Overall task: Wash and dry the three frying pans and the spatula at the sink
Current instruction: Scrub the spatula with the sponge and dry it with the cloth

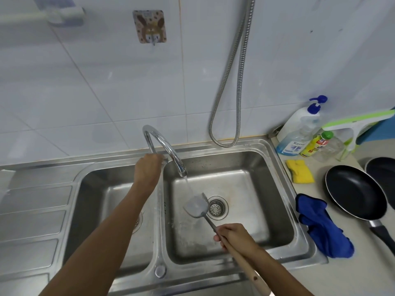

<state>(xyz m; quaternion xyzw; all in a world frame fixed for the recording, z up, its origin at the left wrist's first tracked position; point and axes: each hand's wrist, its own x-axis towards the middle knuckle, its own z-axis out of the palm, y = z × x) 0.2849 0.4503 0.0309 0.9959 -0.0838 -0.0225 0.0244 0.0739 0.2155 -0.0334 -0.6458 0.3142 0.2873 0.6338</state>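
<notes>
My right hand grips the wooden handle of a metal spatula over the right basin of the steel sink. Water runs from the curved tap onto the spatula's blade, just left of the drain strainer. My left hand is closed around the tap's base, at its handle. On the counter to the right lies a black frying pan; a second black pan sits behind it, cut by the frame edge. A third pan is not in view.
A blue cloth hangs over the sink's right rim. A yellow sponge lies beside it. Soap bottles and a green squeegee stand at the back right. A metal shower hose loops down the tiled wall. The left basin and drainboard lie left.
</notes>
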